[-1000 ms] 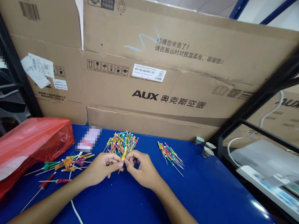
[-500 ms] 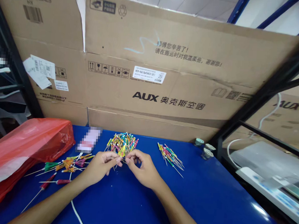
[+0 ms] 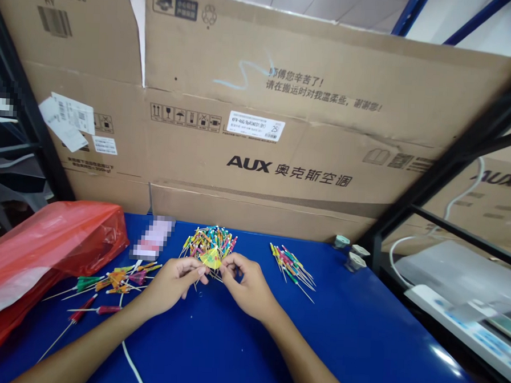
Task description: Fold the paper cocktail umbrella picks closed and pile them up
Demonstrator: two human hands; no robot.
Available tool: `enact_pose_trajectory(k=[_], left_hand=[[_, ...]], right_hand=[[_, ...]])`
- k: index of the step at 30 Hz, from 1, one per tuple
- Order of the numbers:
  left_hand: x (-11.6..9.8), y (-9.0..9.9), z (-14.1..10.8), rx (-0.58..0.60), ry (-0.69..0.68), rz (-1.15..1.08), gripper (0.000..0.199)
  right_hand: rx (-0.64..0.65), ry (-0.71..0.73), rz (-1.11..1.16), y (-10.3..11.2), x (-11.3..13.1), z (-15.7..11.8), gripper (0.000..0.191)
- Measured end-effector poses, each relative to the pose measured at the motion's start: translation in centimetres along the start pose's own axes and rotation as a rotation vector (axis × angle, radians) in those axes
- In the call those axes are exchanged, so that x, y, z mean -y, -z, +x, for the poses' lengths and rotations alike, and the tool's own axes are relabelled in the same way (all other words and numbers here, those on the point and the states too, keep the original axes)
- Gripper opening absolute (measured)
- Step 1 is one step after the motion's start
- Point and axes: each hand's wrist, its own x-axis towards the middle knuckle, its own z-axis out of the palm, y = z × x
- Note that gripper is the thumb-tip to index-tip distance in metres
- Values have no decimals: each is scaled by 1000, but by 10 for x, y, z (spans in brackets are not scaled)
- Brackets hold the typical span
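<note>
A yellow paper cocktail umbrella (image 3: 211, 258), its canopy spread partway, is pinched between my two hands. My left hand (image 3: 179, 276) has thumb and fingers closed at its left edge. On the other edge, the fingertips of my right hand (image 3: 244, 282) are closed too. Just behind lies a heap of folded cocktail umbrellas (image 3: 219, 236) in many colours. To the right is a smaller bundle of folded umbrellas (image 3: 293, 266). Several partly opened umbrellas (image 3: 118, 278) lie by my left forearm, with red ones (image 3: 82, 311) nearer me. The held umbrella's stick is mostly hidden.
A red plastic bag (image 3: 64, 244) covers the left of the blue table (image 3: 213, 349). A white cable (image 3: 129, 362) runs under my left forearm. Small pale green and white objects (image 3: 356, 258) stand at the back right. Behind rises a large cardboard sheet (image 3: 255, 197) between dark metal posts.
The yellow umbrella's canopy has spread from a narrow cone to a wider fan. My right hand has shifted slightly right; my left hand is nearly still.
</note>
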Motion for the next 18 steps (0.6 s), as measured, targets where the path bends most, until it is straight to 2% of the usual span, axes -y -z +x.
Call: enact_pose_trajectory(k=[6, 8, 11, 15, 18], left_hand=[[1, 0, 1, -43, -11, -86, 38], [-1, 1, 2, -67, -20, -118, 38], [-2, 2, 1, -70, -25, -150, 39], [-1, 0, -1, -58, -39, -160, 36], [-1, -3, -2, -7, -47, -159, 36]], right_hand=[[-77, 19, 71, -12, 5, -1, 17], [-75, 46, 133, -18, 7, -2, 25], [-34, 47, 309, -27, 8, -2, 34], [-6, -39, 589, -33, 5, 1, 27], [27, -106, 799, -35, 4, 2, 21]])
